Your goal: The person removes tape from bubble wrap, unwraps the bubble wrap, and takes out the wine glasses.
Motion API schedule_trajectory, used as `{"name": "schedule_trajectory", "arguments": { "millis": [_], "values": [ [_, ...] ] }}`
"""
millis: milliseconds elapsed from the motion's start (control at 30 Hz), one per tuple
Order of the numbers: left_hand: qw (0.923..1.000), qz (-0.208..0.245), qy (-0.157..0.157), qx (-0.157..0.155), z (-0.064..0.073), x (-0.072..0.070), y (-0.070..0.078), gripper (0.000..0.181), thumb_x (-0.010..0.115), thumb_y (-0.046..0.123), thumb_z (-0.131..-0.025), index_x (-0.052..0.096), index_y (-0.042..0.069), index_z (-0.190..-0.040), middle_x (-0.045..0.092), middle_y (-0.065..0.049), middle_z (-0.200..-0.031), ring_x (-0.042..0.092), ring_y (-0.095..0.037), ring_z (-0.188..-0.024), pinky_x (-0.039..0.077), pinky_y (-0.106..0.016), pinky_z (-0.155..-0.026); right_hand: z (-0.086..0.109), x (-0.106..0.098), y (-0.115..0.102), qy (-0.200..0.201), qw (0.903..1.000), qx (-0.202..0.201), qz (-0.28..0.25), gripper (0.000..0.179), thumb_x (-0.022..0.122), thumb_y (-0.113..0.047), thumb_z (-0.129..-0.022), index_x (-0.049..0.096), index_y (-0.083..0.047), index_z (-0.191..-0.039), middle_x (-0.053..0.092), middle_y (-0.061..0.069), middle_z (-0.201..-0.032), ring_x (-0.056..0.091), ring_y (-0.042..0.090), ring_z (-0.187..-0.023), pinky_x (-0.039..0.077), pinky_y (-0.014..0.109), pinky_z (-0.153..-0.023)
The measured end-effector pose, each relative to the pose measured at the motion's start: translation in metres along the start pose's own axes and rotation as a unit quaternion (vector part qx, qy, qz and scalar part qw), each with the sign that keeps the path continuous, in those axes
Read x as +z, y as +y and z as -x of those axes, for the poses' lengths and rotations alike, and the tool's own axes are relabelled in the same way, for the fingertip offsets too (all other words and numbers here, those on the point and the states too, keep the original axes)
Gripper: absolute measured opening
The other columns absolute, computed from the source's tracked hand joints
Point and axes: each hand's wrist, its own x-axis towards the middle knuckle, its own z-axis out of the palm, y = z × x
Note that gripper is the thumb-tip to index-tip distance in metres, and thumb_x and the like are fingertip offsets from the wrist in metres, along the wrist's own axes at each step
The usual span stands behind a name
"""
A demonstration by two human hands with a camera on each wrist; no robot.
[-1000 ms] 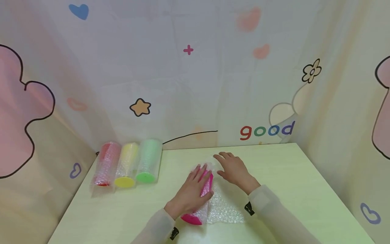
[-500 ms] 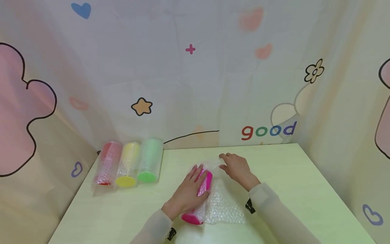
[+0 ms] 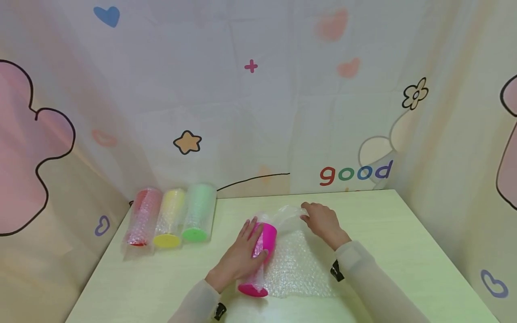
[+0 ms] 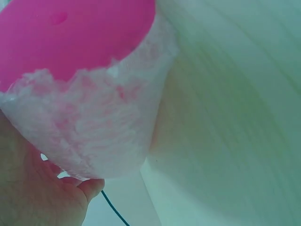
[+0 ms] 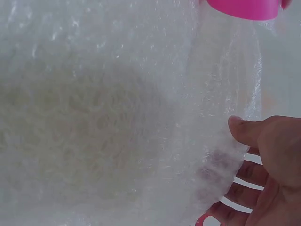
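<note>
A pink plastic cup (image 3: 268,237) lies on its side, partly covered by bubble wrap (image 3: 296,264). My left hand (image 3: 238,260) rests over the cup with fingers extended and thumb on its right side. In the left wrist view, the cup's round pink end (image 4: 80,33) faces the camera, wrap bunched around its edge. My right hand (image 3: 323,222) pinches the far edge of the wrap, drawing it up and away from the cup. The right wrist view shows the thumb (image 5: 244,129) over the sheet (image 5: 117,103) and fingers behind it.
Three bubble-wrapped cylinders, red (image 3: 143,215), yellow (image 3: 169,220) and green (image 3: 199,213), lie side by side at the table's back left. The pale table (image 3: 396,242) ends against a printed curtain (image 3: 258,116) at the back.
My right hand has taken hold of the wrap's far edge and moved right, spreading the sheet. The cup and my left hand have shifted left, baring more pink at the cup's far end.
</note>
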Motion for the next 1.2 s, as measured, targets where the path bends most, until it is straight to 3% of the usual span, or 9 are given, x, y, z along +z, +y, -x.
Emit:
{"name": "schedule_trajectory", "arguments": {
  "millis": [267, 500, 600, 700, 867, 1000, 1200],
  "values": [
    [0.9993, 0.034, 0.015, -0.009, 0.004, -0.002, -0.010, 0.075, 0.054, 0.042, -0.096, 0.023, 0.012, -0.157, 0.008, -0.006, -0.167, 0.011, -0.031, -0.154, 0.032, -0.049, -0.117, -0.001, -0.004, 0.009, -0.023, 0.9995, 0.020, -0.007, 0.039, 0.068, -0.021, -0.093, 0.060, -0.006, -0.128, 0.070, 0.018, -0.117, 0.068, 0.036, -0.095, 0.057, 0.051, -0.081],
    [0.9954, 0.044, 0.084, -0.016, -0.006, -0.022, -0.003, 0.059, 0.058, 0.037, -0.094, 0.042, 0.011, -0.146, 0.037, -0.008, -0.155, 0.043, -0.031, -0.139, 0.052, -0.050, -0.098, -0.001, -0.007, 0.011, -0.016, 0.9998, 0.009, -0.008, 0.038, 0.067, -0.021, -0.093, 0.060, -0.008, -0.128, 0.070, 0.017, -0.115, 0.069, 0.034, -0.092, 0.057, 0.049, -0.077],
    [0.9937, 0.033, 0.106, -0.019, -0.016, -0.033, 0.003, 0.055, 0.058, 0.034, -0.094, 0.046, 0.012, -0.143, 0.044, -0.010, -0.148, 0.048, -0.030, -0.133, 0.055, -0.049, -0.091, -0.001, -0.008, 0.010, -0.014, 0.9999, 0.005, -0.004, 0.038, 0.067, -0.021, -0.093, 0.060, -0.009, -0.128, 0.070, 0.016, -0.115, 0.069, 0.035, -0.092, 0.057, 0.049, -0.076],
    [0.9947, 0.026, 0.098, -0.018, -0.029, -0.042, 0.005, 0.054, 0.058, 0.033, -0.095, 0.046, 0.011, -0.144, 0.047, -0.011, -0.147, 0.049, -0.031, -0.133, 0.053, -0.051, -0.094, -0.001, -0.007, 0.009, -0.012, 0.9999, 0.005, 0.001, 0.038, 0.067, -0.022, -0.093, 0.060, -0.010, -0.128, 0.070, 0.015, -0.114, 0.069, 0.034, -0.092, 0.057, 0.049, -0.075],
    [0.9981, 0.007, 0.051, -0.035, -0.048, -0.047, 0.006, 0.051, 0.055, 0.033, -0.098, 0.050, 0.011, -0.143, 0.055, -0.012, -0.142, 0.055, -0.033, -0.129, 0.051, -0.053, -0.098, -0.001, -0.005, 0.010, -0.004, 0.9999, 0.001, 0.010, 0.038, 0.069, -0.022, -0.092, 0.061, -0.011, -0.127, 0.071, 0.013, -0.110, 0.069, 0.033, -0.091, 0.057, 0.048, -0.071],
    [0.9978, 0.005, 0.039, -0.053, -0.056, -0.048, 0.004, 0.042, 0.057, 0.030, -0.097, 0.059, 0.010, -0.134, 0.065, -0.011, -0.128, 0.064, -0.031, -0.114, 0.055, -0.049, -0.087, -0.001, -0.004, 0.010, -0.001, 0.9999, -0.003, 0.014, 0.037, 0.069, -0.023, -0.092, 0.061, -0.012, -0.126, 0.071, 0.012, -0.110, 0.069, 0.032, -0.091, 0.057, 0.048, -0.071],
    [0.9977, 0.010, 0.047, -0.048, -0.061, -0.050, 0.000, 0.025, 0.063, 0.027, -0.096, 0.072, 0.011, -0.113, 0.073, -0.005, -0.107, 0.070, -0.023, -0.094, 0.057, -0.041, -0.076, 0.000, -0.005, 0.010, -0.003, 0.9999, -0.004, 0.015, 0.034, 0.069, -0.023, -0.091, 0.064, -0.013, -0.124, 0.072, 0.012, -0.112, 0.069, 0.032, -0.092, 0.057, 0.047, -0.070]
  ]
}}
